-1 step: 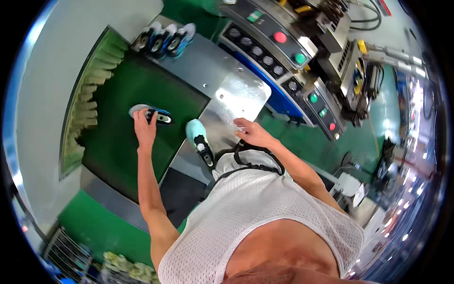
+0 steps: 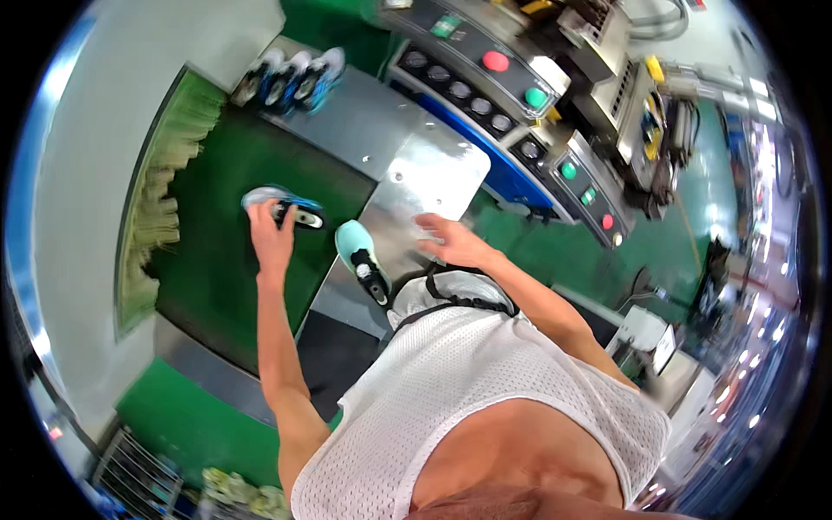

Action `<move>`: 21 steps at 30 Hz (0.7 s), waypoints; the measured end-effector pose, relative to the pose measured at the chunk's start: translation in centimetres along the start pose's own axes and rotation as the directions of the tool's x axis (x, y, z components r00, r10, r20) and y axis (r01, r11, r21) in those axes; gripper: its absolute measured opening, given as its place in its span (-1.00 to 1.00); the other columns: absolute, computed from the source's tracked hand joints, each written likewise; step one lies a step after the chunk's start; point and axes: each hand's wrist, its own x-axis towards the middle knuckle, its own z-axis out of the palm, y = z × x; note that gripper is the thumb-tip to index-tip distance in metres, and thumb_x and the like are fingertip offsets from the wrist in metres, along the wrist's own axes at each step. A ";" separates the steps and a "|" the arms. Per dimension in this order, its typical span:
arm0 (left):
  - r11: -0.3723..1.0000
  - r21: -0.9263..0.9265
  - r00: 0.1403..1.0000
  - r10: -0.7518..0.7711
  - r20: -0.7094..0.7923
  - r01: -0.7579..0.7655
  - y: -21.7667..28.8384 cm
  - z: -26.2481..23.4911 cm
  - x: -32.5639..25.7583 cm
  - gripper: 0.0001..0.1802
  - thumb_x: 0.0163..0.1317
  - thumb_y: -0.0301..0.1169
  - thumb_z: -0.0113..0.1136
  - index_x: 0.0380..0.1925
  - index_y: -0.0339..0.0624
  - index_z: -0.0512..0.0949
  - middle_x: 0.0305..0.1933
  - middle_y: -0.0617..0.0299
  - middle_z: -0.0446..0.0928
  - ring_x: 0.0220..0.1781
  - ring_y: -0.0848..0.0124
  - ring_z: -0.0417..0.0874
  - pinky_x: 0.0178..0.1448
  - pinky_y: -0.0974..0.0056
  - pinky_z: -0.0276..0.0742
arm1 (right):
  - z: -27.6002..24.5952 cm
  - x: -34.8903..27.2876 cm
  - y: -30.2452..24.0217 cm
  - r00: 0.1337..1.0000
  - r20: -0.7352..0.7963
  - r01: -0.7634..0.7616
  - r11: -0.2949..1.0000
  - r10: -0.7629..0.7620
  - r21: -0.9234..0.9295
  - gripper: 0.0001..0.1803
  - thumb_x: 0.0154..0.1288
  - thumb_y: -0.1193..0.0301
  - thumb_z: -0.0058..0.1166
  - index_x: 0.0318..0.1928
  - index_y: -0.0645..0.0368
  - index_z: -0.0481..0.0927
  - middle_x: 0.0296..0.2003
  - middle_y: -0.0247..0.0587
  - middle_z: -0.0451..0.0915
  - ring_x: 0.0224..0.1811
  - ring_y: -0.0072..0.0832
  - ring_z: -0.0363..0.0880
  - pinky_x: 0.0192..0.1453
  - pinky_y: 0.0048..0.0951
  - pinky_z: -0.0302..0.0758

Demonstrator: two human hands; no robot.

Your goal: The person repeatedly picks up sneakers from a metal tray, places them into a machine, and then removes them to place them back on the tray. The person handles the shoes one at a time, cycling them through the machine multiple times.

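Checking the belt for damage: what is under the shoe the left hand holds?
Green belt lies under the shoe; left hand and shoe cover the spot beneath.

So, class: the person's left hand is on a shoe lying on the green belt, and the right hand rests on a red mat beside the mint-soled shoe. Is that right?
Not quite. The head view shows the right hand resting on a shiny metal plate, not a red mat. The rest stands: the left hand is on the shoe on the green belt, and the mint-soled shoe lies beside the right hand.
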 end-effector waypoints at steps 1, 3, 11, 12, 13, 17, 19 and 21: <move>0.999 -0.046 0.999 0.025 0.035 -0.023 4.0 1.0 0.5 -0.62 0.12 -0.38 0.40 -0.11 -0.27 0.49 -0.09 -0.02 0.41 -0.09 0.00 0.53 -0.05 0.08 0.51 | 0.1 -0.1 -0.7 0.994 -0.029 0.100 0.995 -0.101 -0.030 -0.25 0.25 0.20 0.15 0.33 0.36 0.24 0.28 0.25 0.35 0.35 0.03 0.34 0.40 -0.16 0.31; 0.983 -0.123 0.981 0.149 0.123 -0.134 11.9 4.1 1.5 -0.60 0.09 -0.37 0.42 -0.11 -0.26 0.50 -0.10 -0.01 0.42 -0.09 0.01 0.55 -0.07 0.09 0.51 | -1.2 -0.6 -3.1 0.974 -0.098 0.194 0.974 -0.206 -0.120 -0.16 0.22 0.24 0.18 0.40 0.33 0.12 0.35 0.23 0.23 0.41 0.00 0.22 0.47 -0.19 0.21; 0.738 -0.394 0.664 0.670 0.332 -0.548 37.6 16.0 2.5 -0.53 0.06 -0.33 0.43 -0.07 -0.27 0.49 -0.12 0.01 0.42 -0.13 0.04 0.55 -0.11 0.12 0.51 | -13.2 -10.0 3.3 0.713 -0.680 0.234 0.972 -0.171 0.001 -0.20 0.06 0.46 0.23 0.31 0.41 0.19 0.11 0.24 0.44 0.15 -0.01 0.48 0.24 -0.21 0.43; 0.692 -0.419 0.579 0.721 0.380 -0.587 40.3 17.3 2.6 -0.42 0.06 -0.38 0.44 0.07 -0.26 0.43 -0.01 0.00 0.41 -0.06 0.08 0.55 -0.04 0.12 0.51 | -15.2 -12.7 3.7 0.801 -0.599 0.182 0.953 0.000 0.243 -0.20 0.06 0.45 0.22 0.31 0.39 0.19 0.06 0.16 0.49 0.10 -0.13 0.54 0.19 -0.29 0.46; 0.665 -0.533 0.552 0.741 0.383 -0.523 43.3 18.3 2.4 -0.35 0.04 -0.41 0.44 0.14 -0.26 0.39 0.06 0.00 0.39 -0.01 0.09 0.54 0.01 0.13 0.51 | -15.9 -13.4 6.1 0.666 -0.746 0.356 0.885 -0.015 0.301 -0.23 0.08 0.38 0.23 0.30 0.37 0.25 -0.03 -0.02 0.55 -0.01 -0.36 0.55 0.08 -0.42 0.48; 0.451 -0.669 0.430 0.878 0.212 -0.591 52.9 24.1 3.5 -0.32 0.12 -0.57 0.33 0.28 -0.26 0.31 0.24 -0.01 0.35 0.17 0.16 0.50 0.22 0.17 0.46 | -20.9 -23.5 9.4 0.516 -0.831 0.496 0.718 0.209 0.488 -0.33 0.15 0.29 0.29 0.20 0.35 0.37 0.07 -0.17 0.51 0.07 -0.46 0.48 0.19 -0.42 0.42; 0.429 -0.754 0.431 0.876 0.214 -0.497 58.1 28.6 4.0 -0.43 0.22 -0.59 0.21 0.26 -0.27 0.34 0.22 -0.01 0.39 0.21 0.19 0.49 0.27 0.15 0.44 | -21.5 -27.1 12.1 0.415 -0.840 0.685 0.486 0.351 0.542 -0.31 0.17 0.32 0.34 0.23 0.34 0.33 0.11 -0.15 0.48 0.12 -0.47 0.47 0.23 -0.39 0.42; 0.467 -0.758 0.435 0.860 0.268 -0.456 61.9 34.9 5.2 -0.41 0.24 -0.49 0.22 0.26 -0.35 0.28 0.22 -0.10 0.37 0.22 0.08 0.48 0.21 0.12 0.48 | -22.2 -30.4 13.6 0.360 -0.818 0.774 0.345 0.449 0.530 -0.34 0.21 0.41 0.29 0.26 0.34 0.30 0.09 -0.13 0.49 0.12 -0.46 0.50 0.21 -0.35 0.47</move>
